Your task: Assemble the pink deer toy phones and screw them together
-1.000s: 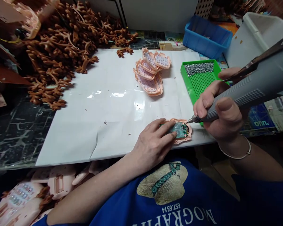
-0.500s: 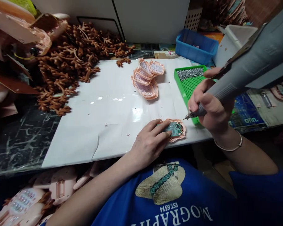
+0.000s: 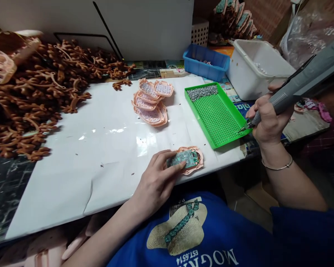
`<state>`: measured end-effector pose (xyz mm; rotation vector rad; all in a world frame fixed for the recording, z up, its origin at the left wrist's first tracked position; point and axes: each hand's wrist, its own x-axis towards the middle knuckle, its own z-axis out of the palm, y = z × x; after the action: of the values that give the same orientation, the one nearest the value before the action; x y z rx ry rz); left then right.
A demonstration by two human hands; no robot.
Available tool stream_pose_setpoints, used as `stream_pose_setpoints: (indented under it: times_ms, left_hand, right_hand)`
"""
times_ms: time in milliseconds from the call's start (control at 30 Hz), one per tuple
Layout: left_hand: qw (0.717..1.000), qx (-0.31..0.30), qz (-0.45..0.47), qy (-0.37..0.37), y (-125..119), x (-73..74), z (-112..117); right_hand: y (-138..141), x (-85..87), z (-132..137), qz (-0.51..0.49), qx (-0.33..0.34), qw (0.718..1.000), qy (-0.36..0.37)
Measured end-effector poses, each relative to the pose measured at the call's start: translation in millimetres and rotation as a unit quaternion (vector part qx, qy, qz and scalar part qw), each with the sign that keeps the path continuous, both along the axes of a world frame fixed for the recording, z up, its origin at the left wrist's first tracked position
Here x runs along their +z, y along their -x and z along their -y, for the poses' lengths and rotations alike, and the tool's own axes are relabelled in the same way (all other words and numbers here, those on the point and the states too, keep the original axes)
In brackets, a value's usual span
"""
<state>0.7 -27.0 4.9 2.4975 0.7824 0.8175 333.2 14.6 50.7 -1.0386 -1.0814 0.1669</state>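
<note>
Near the table's front edge, my left hand (image 3: 156, 176) grips a pink plastic casing (image 3: 200, 157) between thumb and fingers. A green circuit board (image 3: 188, 157) lies in the casing, its left end partly hidden by the fingers. My right hand (image 3: 269, 124) is wrapped round a grey electric screwdriver (image 3: 306, 76). Its bit (image 3: 241, 130) points left over the front right corner of a green tray (image 3: 222, 115). Small silver screws (image 3: 202, 92) are heaped at the tray's far end. Whether a screw sits on the bit is too small to tell.
Stacked pink casing pieces (image 3: 150, 105) lie mid-table on the white sheet (image 3: 108, 148). Brown branch-like plastic parts (image 3: 44, 81) are heaped at the left. A blue bin (image 3: 206, 63) and a white bin (image 3: 239, 81) stand at the back right.
The screwdriver in my right hand has moved away from the casing, rightward to the tray's front corner. My left hand stays on the casing; its fingers have drawn back a little, baring more board. The view has turned right.
</note>
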Motion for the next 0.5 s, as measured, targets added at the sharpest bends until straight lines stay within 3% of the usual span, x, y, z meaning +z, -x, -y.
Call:
stream_pose_setpoints:
  times_ms: [133,367,500]
  left_hand:
    - [1.000,0.001,-0.003,0.001,0.4,-0.1,0.4]
    - [1.000,0.001,0.006,0.011,0.6,-1.5,1.0]
    - [0.997,0.033,0.041,0.051,-1.5,-1.5,3.4]
  right_hand:
    - [-2.4,-1.1,2.1,-0.001,-0.010,1.000,0.021]
    - [-4.8,-4.9,8.4,0.083,-0.031,0.994,0.061]
    - [-5.5,-6.7,8.3,0.060,-0.029,0.996,0.057]
